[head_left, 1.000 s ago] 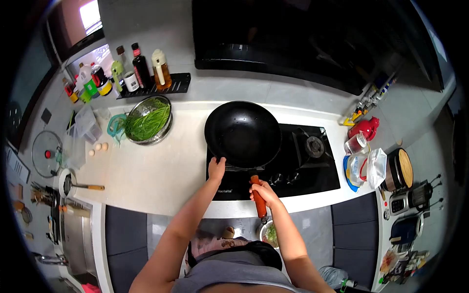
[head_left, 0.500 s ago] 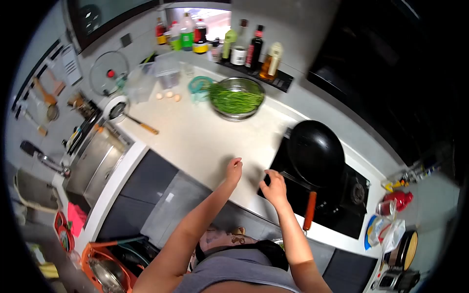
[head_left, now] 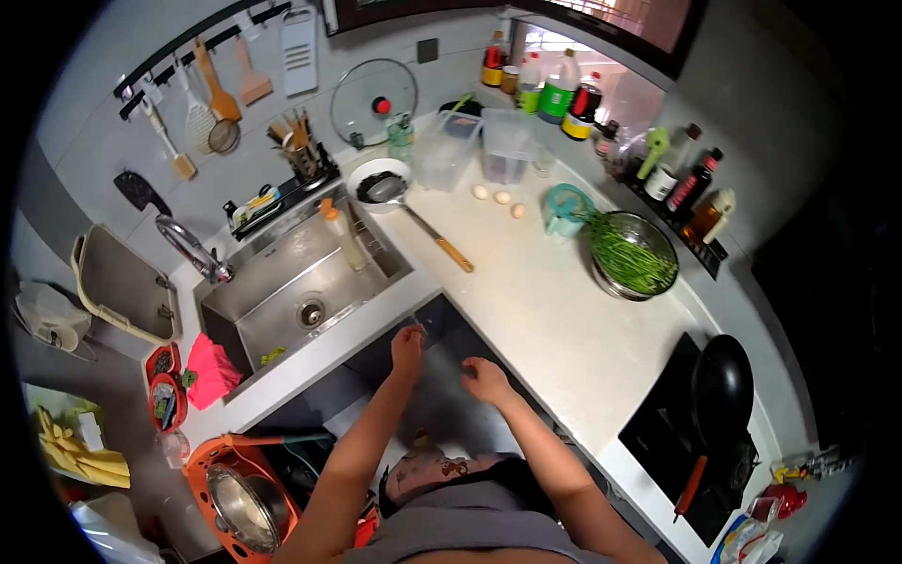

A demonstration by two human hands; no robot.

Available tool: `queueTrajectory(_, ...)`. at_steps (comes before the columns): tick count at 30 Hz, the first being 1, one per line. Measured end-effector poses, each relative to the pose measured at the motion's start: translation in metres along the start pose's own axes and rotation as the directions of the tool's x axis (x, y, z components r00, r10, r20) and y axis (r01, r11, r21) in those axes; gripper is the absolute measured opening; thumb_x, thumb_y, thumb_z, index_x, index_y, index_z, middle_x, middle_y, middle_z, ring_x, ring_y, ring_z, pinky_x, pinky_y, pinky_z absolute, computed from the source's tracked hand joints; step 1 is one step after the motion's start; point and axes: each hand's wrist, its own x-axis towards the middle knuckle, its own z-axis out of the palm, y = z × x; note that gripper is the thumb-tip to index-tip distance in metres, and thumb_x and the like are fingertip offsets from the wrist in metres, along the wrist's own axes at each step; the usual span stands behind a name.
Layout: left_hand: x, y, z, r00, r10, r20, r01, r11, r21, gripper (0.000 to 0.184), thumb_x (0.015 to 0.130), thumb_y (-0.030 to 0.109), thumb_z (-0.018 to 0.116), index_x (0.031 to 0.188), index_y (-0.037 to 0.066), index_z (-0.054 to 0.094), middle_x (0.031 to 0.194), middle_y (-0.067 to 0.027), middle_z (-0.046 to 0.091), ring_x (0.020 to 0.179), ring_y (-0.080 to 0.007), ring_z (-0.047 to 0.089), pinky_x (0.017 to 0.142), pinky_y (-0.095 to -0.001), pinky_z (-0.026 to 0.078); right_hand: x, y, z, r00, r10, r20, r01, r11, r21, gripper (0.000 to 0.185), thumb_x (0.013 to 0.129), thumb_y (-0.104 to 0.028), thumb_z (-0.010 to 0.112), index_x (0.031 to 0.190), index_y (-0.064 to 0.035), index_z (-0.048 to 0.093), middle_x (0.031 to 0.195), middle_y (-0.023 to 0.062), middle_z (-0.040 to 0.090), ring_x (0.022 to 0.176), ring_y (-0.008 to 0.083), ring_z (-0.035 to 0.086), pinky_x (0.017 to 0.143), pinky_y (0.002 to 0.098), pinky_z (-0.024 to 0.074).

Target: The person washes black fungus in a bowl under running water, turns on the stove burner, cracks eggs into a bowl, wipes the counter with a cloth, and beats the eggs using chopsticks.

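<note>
My left hand hangs in the air in front of the corner between sink and counter, its fingers loosely curled with nothing in them. To its right, my right hand is held over the floor just off the counter edge, empty too, thumb and fingers a little apart. Neither touches anything. Nearest on the counter lies a ladle with a wooden handle, its head resting in a white bowl. The steel sink is ahead of my left hand.
Three eggs lie near clear plastic bins. A steel basin holds green vegetables beside a teal strainer. A black wok sits on the stove at right. An orange basket stands at lower left.
The view has turned left toward the sink, so the wok and basin now appear farther right. My hands have moved from the counter and stove edge toward the sink corner.
</note>
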Motion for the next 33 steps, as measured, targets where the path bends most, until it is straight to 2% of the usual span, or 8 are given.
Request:
queueTrajectory(6,0.034,0.031,-0.082,0.989,-0.055,-0.137,0.044,0.996,-0.08,0.019,0.082,0.013,0.046,0.097,0.009,0.057,0.088,0.0006,0.055,0.078,-0.0103,0.054,0.064,-0.0254,0.043,0.077,-0.049,0.037,0.999,0.013,0.031,-0.017,0.991,0.13,0.033,0.071,-0.022,0.06,0.097,-0.0018,0.059,0.096,0.0176,0.059,0.091,0.031,0.057,0.078,0.0363,0.0453)
queueTrajectory(10,0.064,0.035,-0.1,0.976,-0.079,-0.201,0.042,0.982,-0.182,0.019,0.083,0.013,0.047,0.098,0.009,0.057,0.088,-0.0001,0.056,0.078,-0.0118,0.055,0.062,-0.0249,0.044,0.143,-0.046,0.037,0.991,0.009,-0.132,0.02,0.976,0.219,0.036,0.069,-0.016,0.061,0.102,-0.0017,0.056,0.099,0.0199,0.057,0.092,0.0325,0.056,0.079,0.0367,0.0445)
queueTrajectory(13,0.097,0.042,-0.1,0.972,-0.083,-0.222,0.035,0.977,-0.209,0.018,0.083,0.012,0.047,0.099,0.009,0.057,0.088,-0.0006,0.055,0.077,-0.0127,0.055,0.062,-0.0252,0.045,0.197,-0.046,0.023,0.897,-0.097,-0.431,0.164,0.979,0.123,0.04,0.066,-0.009,0.061,0.104,0.0026,0.052,0.104,0.023,0.053,0.097,0.0357,0.051,0.084,0.0381,0.041)
queueTrajectory(16,0.143,0.058,-0.092,0.981,-0.045,-0.189,0.005,0.978,-0.207,0.019,0.084,0.012,0.047,0.1,0.008,0.056,0.09,-0.001,0.055,0.078,-0.0136,0.056,0.063,-0.0266,0.046,0.254,-0.038,0.003,0.773,-0.299,-0.559,0.174,0.948,-0.267,0.054,0.062,-0.004,0.064,0.112,0.0041,0.044,0.099,0.0215,0.054,0.092,0.0377,0.051,0.082,0.0402,0.0408)
queueTrajectory(19,0.193,0.079,-0.075,0.989,-0.019,-0.149,-0.017,0.972,-0.234,0.02,0.086,0.015,0.048,0.103,0.007,0.054,0.089,-0.0018,0.055,0.078,-0.0141,0.056,0.063,-0.0271,0.047,0.3,-0.017,-0.005,0.755,-0.311,-0.577,0.153,0.94,-0.306,0.056,0.064,-0.006,0.064,0.114,0.0041,0.041,0.096,0.021,0.054,0.087,0.0378,0.052,0.078,0.0417,0.0417)
queueTrajectory(23,0.259,0.103,-0.057,0.987,0.045,-0.156,-0.073,0.982,-0.173,0.022,0.086,0.017,0.048,0.105,0.006,0.052,0.086,-0.0041,0.055,0.075,-0.0147,0.057,0.061,-0.0274,0.049,0.351,0.023,0.001,0.934,-0.15,-0.324,0.099,0.981,-0.17,0.05,0.072,-0.009,0.057,0.117,0.0015,0.038,0.083,0.0176,0.057,0.073,0.0343,0.056,0.065,0.0411,0.0448)
queueTrajectory(30,0.36,0.111,-0.04,0.979,-0.11,-0.171,0.066,0.967,-0.248,0.04,0.083,0.017,0.049,0.118,0.006,0.034,0.083,-0.011,0.052,0.057,-0.021,0.059,0.046,-0.0315,0.049,0.333,0.035,-0.008,0.852,-0.291,-0.436,0.327,0.945,0.008,0.031,0.079,-0.011,0.051,0.108,-0.0012,0.049,0.073,0.0131,0.053,0.061,0.0248,0.052,0.057,0.0326,0.0428)
queueTrajectory(33,0.377,0.123,-0.031,0.982,-0.155,-0.105,0.117,0.947,-0.298,0.049,0.081,0.013,0.046,0.124,0.008,0.025,0.086,-0.0137,0.049,0.055,-0.0241,0.059,0.044,-0.0332,0.051,0.295,0.013,-0.039,0.912,0.049,-0.407,0.031,0.982,0.187,0.03,0.075,-0.012,0.055,0.103,-0.0023,0.052,0.071,0.0137,0.054,0.063,0.0274,0.053,0.06,0.0352,0.0439)
